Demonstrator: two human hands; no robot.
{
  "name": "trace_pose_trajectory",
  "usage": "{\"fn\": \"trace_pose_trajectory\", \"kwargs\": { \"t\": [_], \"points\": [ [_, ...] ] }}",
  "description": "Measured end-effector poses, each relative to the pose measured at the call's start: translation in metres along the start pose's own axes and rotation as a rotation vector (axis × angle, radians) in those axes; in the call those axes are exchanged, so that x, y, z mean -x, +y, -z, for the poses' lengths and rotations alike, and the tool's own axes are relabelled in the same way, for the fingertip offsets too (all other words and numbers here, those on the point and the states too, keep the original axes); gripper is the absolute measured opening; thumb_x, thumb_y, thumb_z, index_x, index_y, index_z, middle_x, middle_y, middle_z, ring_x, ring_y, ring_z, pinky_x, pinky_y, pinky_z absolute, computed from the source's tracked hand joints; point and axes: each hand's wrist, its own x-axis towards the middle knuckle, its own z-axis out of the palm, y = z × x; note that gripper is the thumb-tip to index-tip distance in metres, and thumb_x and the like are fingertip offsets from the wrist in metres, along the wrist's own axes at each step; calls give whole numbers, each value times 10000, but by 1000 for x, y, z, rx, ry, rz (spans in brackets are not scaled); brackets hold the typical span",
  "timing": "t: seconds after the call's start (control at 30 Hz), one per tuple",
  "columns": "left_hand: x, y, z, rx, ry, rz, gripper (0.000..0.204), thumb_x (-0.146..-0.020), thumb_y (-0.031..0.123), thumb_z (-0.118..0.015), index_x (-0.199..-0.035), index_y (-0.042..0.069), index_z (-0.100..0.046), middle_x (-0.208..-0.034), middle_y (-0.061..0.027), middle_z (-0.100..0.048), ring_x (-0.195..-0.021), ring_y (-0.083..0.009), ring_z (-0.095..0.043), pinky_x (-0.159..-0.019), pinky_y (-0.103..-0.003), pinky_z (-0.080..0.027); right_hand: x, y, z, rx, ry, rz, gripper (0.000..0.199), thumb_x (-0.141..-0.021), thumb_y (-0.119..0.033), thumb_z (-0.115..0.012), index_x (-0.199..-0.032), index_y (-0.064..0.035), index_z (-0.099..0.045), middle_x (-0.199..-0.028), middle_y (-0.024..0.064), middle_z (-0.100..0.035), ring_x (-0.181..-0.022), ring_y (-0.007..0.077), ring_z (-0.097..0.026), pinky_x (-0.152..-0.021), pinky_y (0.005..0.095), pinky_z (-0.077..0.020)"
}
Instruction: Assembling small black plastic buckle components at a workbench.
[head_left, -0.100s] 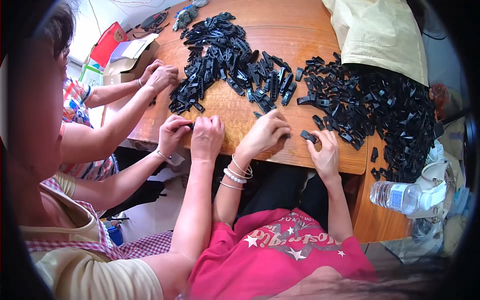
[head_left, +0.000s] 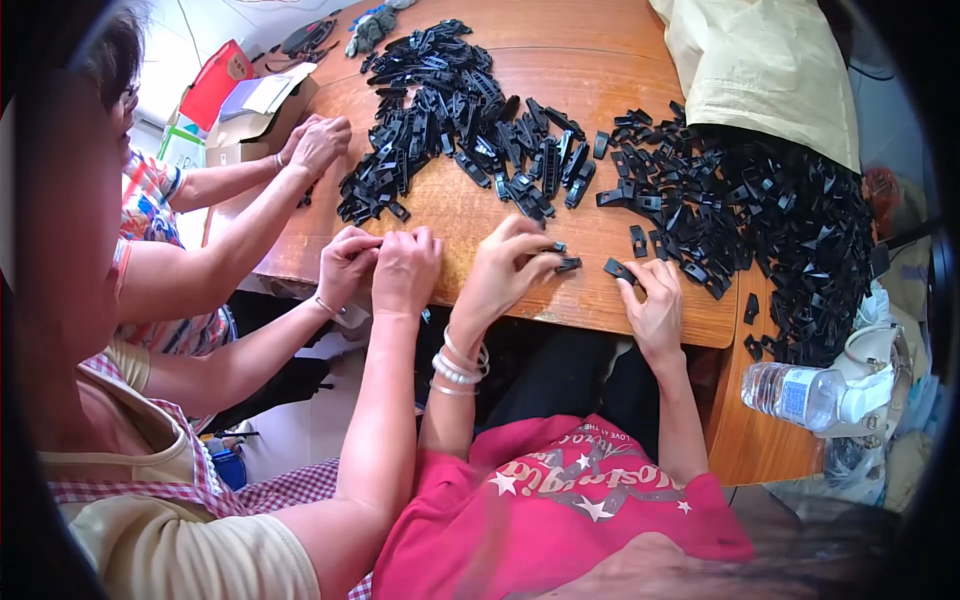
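Observation:
My left hand (head_left: 505, 268), with bracelets at its wrist, is above the table's near edge. Its fingers are closed around a small dark plastic piece (head_left: 569, 264), which sticks out at the fingertips; motion blurs the detail. To its right, my right hand (head_left: 655, 302) pinches a black plastic clip-like part (head_left: 619, 271) between thumb and fingers, just over the tabletop. The two held pieces are apart. Beyond my hands lies a heap of long black plastic strips (head_left: 435, 115), and to the right a heap of short black clip-like parts (head_left: 740, 200).
A cream sack (head_left: 765, 70) lies at the far right, over the short parts. A clear water bottle (head_left: 795, 392) rests on its side at the right edge. A co-worker's hands (head_left: 400, 268) work close on my left. Farther left are another person's hands (head_left: 318, 145) and a cardboard box (head_left: 262, 135).
My left hand has shifted a little to the left and turned, and more of the piece at its fingertips shows. My right hand has barely moved.

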Motion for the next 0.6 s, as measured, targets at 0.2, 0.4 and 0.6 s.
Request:
{"fn": "trace_pose_trajectory", "kwargs": {
  "t": [0.2, 0.4, 0.6],
  "points": [
    [23, -20, -11, -303, -62, -34, 298, -789, 71, -698, -1081, 34, -648, -960, -132, -620, -777, -304, -639, -693, -359, -509, -2, -5, -7, -14, 35, 6, 228, -758, -14, -715, -982, 16, -686, -838, 116, -577, -830, 288, -532, -760, 386, -442],
    [36, -17, -14, -103, -198, 33, 237, -825, 44, -650, -1061, 39, -669, -977, -131, -548, -835, -279, -617, -749, -361, -500, -4, -1, 7, -349, -151, -4, 241, -747, 6, -717, -987, 22, -703, -848, 110, -621, -828, 236, -557, -761, 317, -445],
    [36, -21, -19, -106, -202, 8, 234, -825, 40, -631, -1057, 59, -656, -969, -129, -539, -813, -338, -614, -690, -419, -488, 0, -2, 7, -298, -284, 45, 263, -731, -20, -728, -990, 20, -704, -798, 98, -595, -788, 226, -548, -708, 311, -438]
  ]
}}
